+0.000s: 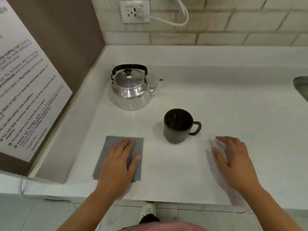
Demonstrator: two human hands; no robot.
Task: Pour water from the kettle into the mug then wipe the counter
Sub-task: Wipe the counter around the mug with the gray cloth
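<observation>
A shiny metal kettle (130,90) with a black handle stands upright on the white counter (225,100), spout pointing right. A dark mug (179,125) stands in front of it to the right, handle to the right; its inside looks dark. A flat grey cloth (116,144) lies at the front left. My left hand (119,161) rests flat on the cloth, fingers spread. My right hand (233,161) hovers over or lies on the bare counter to the right of the mug, fingers apart, holding nothing.
A side panel with a printed notice (25,90) bounds the counter on the left. A wall socket (135,12) with a white plug and cable sits on the tiled back wall. A sink edge (301,87) shows at the far right. The counter's front edge is close below my wrists.
</observation>
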